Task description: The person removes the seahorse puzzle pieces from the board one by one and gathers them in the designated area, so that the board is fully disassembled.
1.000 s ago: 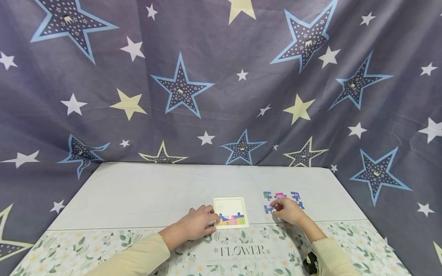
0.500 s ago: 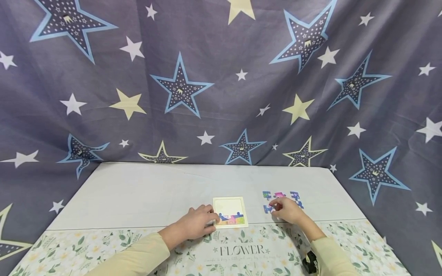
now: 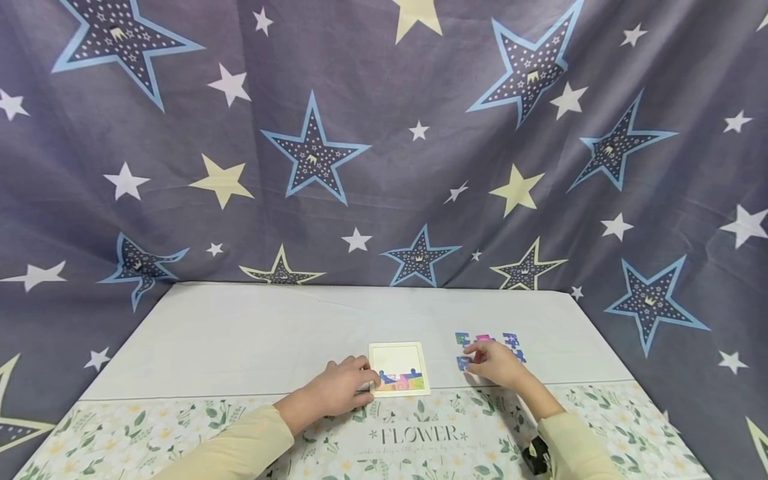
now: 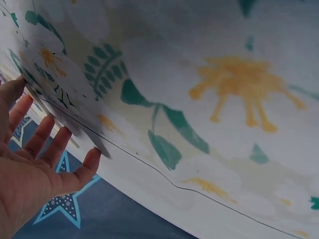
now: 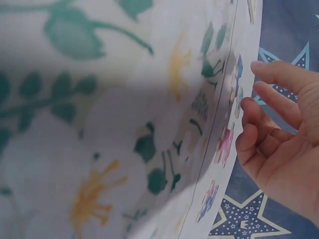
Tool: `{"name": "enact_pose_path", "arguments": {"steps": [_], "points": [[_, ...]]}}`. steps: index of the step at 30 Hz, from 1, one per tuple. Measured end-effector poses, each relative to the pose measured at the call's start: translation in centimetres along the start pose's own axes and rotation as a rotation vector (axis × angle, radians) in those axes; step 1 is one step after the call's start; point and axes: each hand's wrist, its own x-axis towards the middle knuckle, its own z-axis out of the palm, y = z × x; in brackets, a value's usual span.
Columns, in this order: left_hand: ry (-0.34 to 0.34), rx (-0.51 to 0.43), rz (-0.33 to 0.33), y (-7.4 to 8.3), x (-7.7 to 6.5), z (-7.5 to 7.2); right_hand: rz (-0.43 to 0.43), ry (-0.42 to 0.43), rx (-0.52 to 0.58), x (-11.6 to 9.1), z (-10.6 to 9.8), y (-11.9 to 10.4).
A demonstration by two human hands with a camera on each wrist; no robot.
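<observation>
In the head view, a square cream puzzle tray (image 3: 396,346) lies on the table, with joined pieces (image 3: 405,381) in blue, pink, yellow and green along its near side. My left hand (image 3: 341,387) rests at the tray's left edge, its fingertips on the rim and its fingers loosely bent. To the right, my right hand (image 3: 498,363) reaches over a group of loose puzzle pieces. Its thumb and forefinger are apart, right at a blue piece (image 3: 462,363). The palm hides some of the pieces. In the right wrist view, a pink piece (image 5: 225,144) lies below the curled-in fingers.
Beyond my right hand lie a green-blue piece (image 3: 461,339), a pink piece (image 3: 483,337) and a purple-blue piece (image 3: 511,340). The white table (image 3: 270,327) has a floral cloth (image 3: 420,453) along its front. A star-patterned curtain (image 3: 372,87) hangs behind it.
My right hand has shifted slightly left, bringing its thumb and forefinger closer to the blue piece. My left hand stays at the tray's edge.
</observation>
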Motion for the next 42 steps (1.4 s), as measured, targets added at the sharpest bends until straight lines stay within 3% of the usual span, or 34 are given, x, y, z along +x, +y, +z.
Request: {"name": "enact_pose_path", "arguments": {"steps": [15,25,42], "points": [[0.013,-0.02,0.003,-0.1,-0.1,0.0,-0.06,-0.02,0.028,0.2,1.3,-1.7],[0.012,-0.037,-0.001,0.0,0.1,0.0,-0.023,-0.04,0.03,0.2,2.8,-3.2],[0.051,0.017,-0.022,1.7,1.1,0.2,-0.087,-0.107,0.064,0.0,4.4,-5.4]]}}
